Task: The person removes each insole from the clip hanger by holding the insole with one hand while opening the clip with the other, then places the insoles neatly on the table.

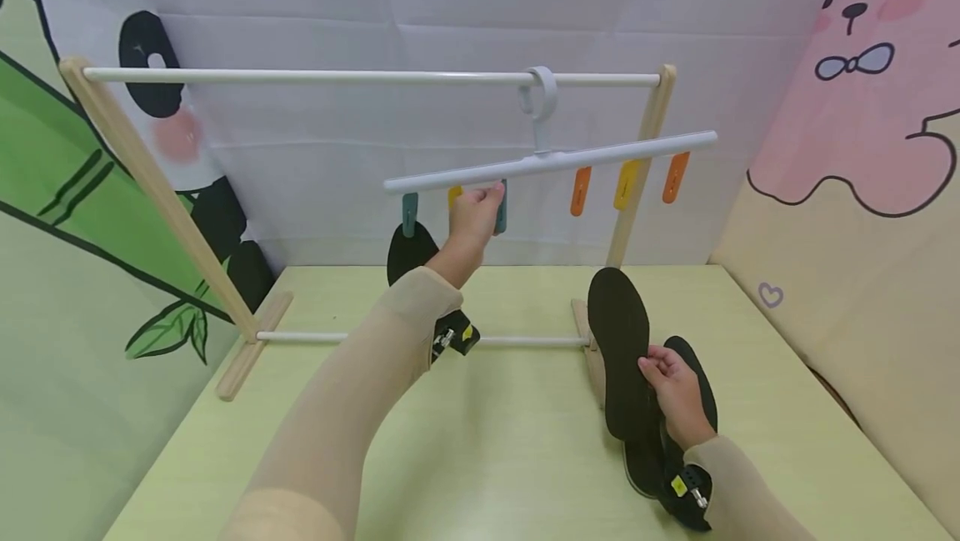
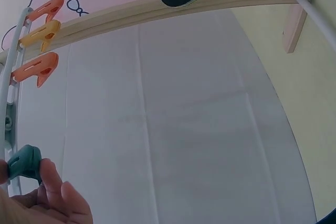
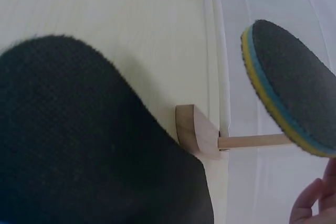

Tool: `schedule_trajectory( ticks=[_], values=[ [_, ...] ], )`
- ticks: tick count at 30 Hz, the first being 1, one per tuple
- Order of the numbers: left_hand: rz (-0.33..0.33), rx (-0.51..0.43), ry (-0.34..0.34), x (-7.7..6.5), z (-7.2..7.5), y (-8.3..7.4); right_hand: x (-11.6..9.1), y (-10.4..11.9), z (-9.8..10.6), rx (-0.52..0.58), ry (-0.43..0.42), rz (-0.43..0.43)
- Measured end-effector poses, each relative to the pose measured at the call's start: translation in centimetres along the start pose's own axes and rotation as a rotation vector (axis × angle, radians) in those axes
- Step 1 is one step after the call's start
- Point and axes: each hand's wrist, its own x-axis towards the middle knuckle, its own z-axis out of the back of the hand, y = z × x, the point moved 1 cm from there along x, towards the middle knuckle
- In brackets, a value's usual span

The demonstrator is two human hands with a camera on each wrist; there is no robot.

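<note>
My left hand (image 1: 472, 228) pinches a green clip (image 2: 26, 162) on the left half of the white hanger (image 1: 600, 156). My right hand (image 1: 678, 395) holds a black insole (image 1: 618, 341) upright by its side edge, thumb on its face. In the right wrist view, that insole's edge (image 3: 268, 98) shows yellow and blue layers. Beneath the right hand lie more black insoles, one (image 1: 693, 366) behind it and another (image 1: 641, 466) below. At the hanger's left end, a green clip (image 1: 409, 214) bears a hanging insole (image 1: 408, 251), partly hidden by my left arm.
The hanger hooks over the white top bar (image 1: 337, 76) of a wooden-sided rack and tilts up to the right. Orange (image 1: 581, 191) and yellow (image 1: 627, 184) clips hang on its right half. A lower bar (image 1: 300, 338) crosses near the pale tabletop (image 1: 465, 458).
</note>
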Motion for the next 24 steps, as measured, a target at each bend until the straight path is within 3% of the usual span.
schedule_trajectory(
  ticks=[13,24],
  values=[
    [-0.011,0.012,0.009,0.1,-0.4,-0.1,0.1,-1.6,1.7,-0.088,-0.059,0.006],
    [0.011,0.027,0.003,0.0,-0.8,-0.1,-0.5,-3.6,3.0,-0.151,-0.094,-0.054]
  ],
)
